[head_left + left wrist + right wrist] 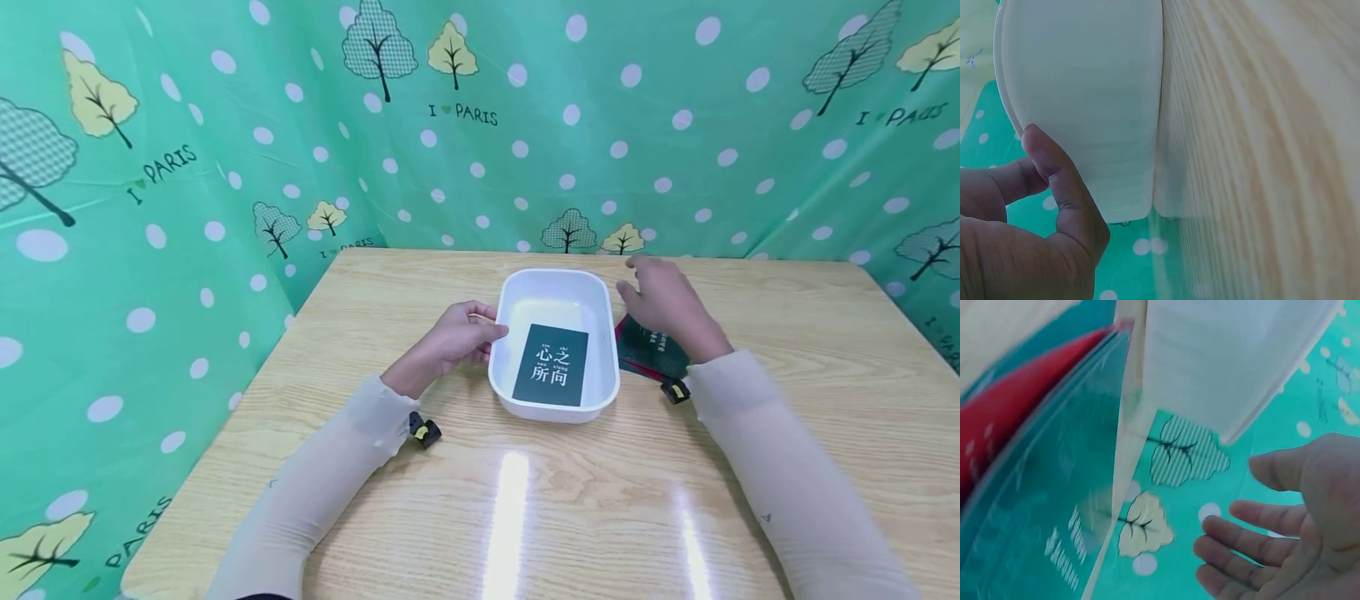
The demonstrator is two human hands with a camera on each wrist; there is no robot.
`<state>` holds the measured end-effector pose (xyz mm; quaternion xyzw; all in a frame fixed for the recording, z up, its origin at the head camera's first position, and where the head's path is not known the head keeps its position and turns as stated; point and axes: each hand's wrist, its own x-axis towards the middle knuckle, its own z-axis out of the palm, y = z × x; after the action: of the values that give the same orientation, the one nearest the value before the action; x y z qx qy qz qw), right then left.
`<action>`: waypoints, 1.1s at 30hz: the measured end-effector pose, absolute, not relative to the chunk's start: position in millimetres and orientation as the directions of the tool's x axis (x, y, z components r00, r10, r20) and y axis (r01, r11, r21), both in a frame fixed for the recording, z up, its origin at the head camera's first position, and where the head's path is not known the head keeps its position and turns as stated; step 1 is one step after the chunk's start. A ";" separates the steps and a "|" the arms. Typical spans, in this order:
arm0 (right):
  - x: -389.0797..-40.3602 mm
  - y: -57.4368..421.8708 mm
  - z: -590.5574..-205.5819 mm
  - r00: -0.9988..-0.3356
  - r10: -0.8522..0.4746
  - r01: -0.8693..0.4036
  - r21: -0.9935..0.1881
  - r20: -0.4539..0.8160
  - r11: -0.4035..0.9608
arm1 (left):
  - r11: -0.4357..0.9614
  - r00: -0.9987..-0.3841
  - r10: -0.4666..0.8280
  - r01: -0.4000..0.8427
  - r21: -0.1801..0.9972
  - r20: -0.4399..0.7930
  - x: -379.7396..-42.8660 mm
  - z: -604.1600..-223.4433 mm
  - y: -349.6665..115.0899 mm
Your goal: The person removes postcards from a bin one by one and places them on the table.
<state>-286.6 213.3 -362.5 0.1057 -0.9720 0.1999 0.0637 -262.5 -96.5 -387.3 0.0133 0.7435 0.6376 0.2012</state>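
A white plastic tray (555,282) with rounded corners stands on the wooden table. Inside it lies a dark green booklet (550,390) with white Chinese characters. My left hand (459,337) pinches the tray's left rim, thumb on the edge; the left wrist view shows the thumb at the rim of the tray (1085,94) too. To the right of the tray lies another dark green booklet (648,350), red showing at its edges, partly hidden by my right arm. Above it is my right hand (663,296), fingers loosely extended, holding nothing; in the right wrist view, a red booklet (1016,403) shows beside the green one.
The wooden table (420,517) has light reflections near the front. A green curtain (525,125) printed with dots and trees hangs behind the table and along its left side. Small black devices (425,431) are strapped at both wrists.
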 end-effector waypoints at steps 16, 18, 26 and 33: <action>-269.5 165.4 -366.9 -0.902 -0.409 -0.427 -0.432 0.138 0.794 | 0.195 -0.917 0.279 -0.235 0.952 -0.284 -263.3 -387.1 -95.9; -267.8 160.9 -370.0 -0.895 -0.433 -0.435 -0.427 0.107 0.793 | 0.199 -0.919 0.276 -0.232 0.952 -0.281 -263.6 -387.2 -96.1; -264.5 153.3 -375.4 -0.886 -0.464 -0.437 -0.358 0.014 0.825 | 0.194 -0.919 0.281 -0.230 0.954 -0.278 -264.5 -387.0 -96.9; -262.5 151.1 -376.9 -0.860 -0.504 -0.478 -0.216 -0.085 0.851 | 0.190 -0.920 0.281 -0.228 0.955 -0.275 -264.6 -388.2 -97.7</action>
<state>-262.5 151.1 -376.9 0.2557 -0.9597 0.0941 -0.0692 -264.6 -97.7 -388.2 0.0178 0.7449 0.6363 0.1997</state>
